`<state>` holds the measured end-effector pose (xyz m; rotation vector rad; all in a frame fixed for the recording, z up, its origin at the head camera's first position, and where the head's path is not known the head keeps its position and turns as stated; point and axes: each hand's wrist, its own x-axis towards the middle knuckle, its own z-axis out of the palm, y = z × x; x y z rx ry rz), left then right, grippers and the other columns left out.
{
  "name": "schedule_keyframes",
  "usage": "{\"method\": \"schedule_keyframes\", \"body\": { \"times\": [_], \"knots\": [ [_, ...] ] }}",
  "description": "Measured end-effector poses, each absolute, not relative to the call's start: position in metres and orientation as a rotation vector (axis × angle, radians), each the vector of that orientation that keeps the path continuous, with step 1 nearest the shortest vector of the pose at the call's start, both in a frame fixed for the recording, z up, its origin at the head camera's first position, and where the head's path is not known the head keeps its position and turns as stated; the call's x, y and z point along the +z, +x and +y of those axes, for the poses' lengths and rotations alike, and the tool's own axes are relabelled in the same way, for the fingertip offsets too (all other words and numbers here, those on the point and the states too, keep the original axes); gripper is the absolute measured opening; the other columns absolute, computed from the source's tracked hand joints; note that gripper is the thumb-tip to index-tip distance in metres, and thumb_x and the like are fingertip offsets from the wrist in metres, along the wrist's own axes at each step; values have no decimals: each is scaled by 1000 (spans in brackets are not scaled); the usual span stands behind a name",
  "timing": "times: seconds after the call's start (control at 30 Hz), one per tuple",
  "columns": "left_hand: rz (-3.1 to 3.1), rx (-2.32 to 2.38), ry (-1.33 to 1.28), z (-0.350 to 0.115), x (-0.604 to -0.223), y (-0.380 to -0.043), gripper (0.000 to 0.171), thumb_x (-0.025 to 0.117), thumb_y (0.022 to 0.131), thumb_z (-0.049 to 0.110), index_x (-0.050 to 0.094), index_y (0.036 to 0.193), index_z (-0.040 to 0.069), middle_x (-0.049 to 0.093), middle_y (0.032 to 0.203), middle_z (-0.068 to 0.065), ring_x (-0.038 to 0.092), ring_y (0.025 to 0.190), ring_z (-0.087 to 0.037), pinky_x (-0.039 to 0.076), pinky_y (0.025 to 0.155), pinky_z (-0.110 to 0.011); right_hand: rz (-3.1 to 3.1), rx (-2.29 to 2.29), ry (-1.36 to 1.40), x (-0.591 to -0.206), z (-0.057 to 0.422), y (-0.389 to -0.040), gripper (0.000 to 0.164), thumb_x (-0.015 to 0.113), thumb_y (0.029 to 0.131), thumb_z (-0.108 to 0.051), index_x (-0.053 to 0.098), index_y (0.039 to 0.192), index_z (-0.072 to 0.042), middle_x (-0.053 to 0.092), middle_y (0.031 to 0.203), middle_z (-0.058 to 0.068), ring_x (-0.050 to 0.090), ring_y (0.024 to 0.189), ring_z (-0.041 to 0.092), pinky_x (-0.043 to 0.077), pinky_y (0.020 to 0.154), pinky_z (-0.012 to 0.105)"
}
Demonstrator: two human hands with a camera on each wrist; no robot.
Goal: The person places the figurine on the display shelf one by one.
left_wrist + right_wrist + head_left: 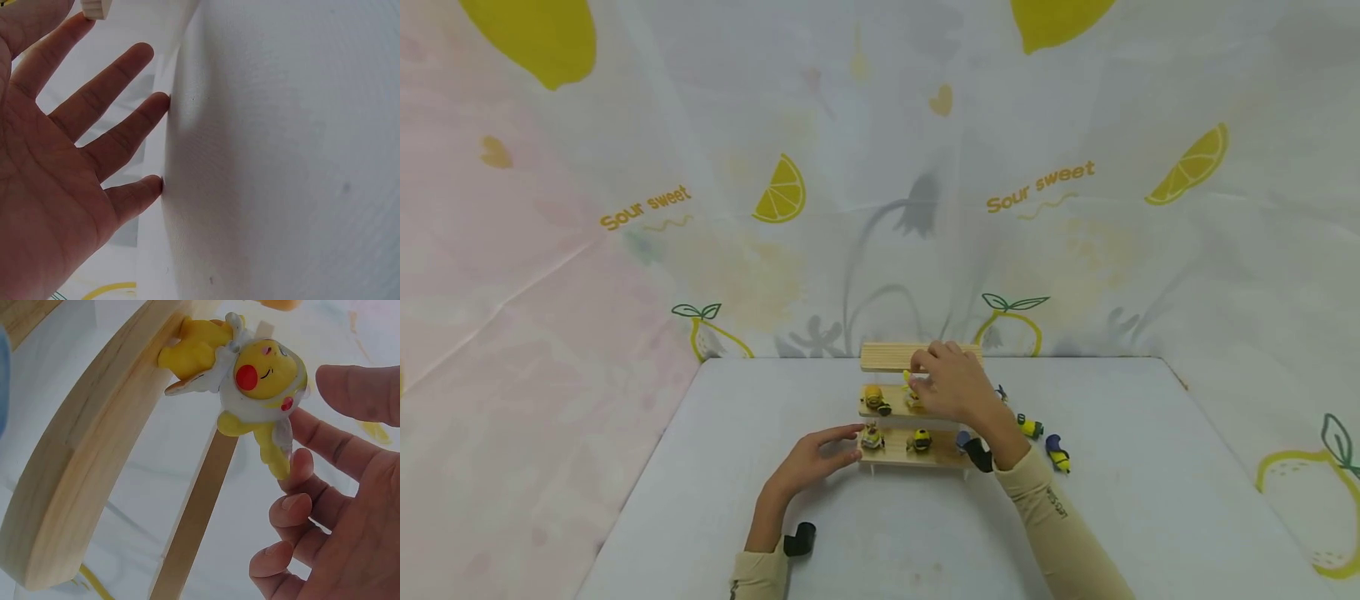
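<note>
While lemon-print cloth [865, 167] backs the white table [1150, 483] | left fingers [103, 92] wide | right fingers [334, 444] loose beside figurine [265, 394]

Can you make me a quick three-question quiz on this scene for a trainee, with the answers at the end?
1. True or false: the left hand is clenched in a fist.
2. Multiple choice: what color are the round cheeks of the white-hooded figure at the right hand? A) blue B) red C) green
3. Count: how many levels does the wooden rack have?

Key:
1. False; its fingers are spread apart.
2. B.
3. Three.
</note>
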<state>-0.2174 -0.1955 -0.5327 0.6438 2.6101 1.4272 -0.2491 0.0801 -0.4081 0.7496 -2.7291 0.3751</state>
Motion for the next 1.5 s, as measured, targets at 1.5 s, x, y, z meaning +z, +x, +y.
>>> {"method": "schedule_keyframes", "body": {
  "times": [1.5],
  "knots": [
    [2558, 1426, 654, -186, -492, -204, 44, 67, 88, 25, 56, 129, 13, 56, 128, -7, 43, 126, -28, 32, 100, -54, -3019, 601, 530, -458, 214, -216, 37, 73, 81, -28, 63, 114, -15, 64, 92, 0, 54, 75, 16, 42, 57, 31]
  ]
}}
